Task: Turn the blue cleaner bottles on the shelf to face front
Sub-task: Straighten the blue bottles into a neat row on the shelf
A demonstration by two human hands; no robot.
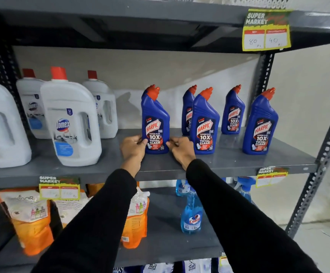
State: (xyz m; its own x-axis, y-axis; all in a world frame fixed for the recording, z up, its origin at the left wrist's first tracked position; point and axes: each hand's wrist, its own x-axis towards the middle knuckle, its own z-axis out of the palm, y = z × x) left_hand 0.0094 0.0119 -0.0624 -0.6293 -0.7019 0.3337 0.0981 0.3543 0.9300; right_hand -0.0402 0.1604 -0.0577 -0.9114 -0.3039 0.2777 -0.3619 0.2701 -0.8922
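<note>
Both hands pinch the base of the leftmost blue bottle (155, 123) on the grey shelf (229, 158), the left hand (133, 147) at its left side, the right hand (180, 149) at its right, label facing front, four more blue bottles (204, 125) standing to its right.

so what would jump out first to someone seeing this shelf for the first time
Most striking is the cluster of five blue cleaner bottles with red caps on the middle shelf, the leftmost bottle flanked at its base by the left hand and right hand. To the left on the same shelf stand big white jugs with red caps. A yellow price tag hangs from the shelf above, upper right.
</note>
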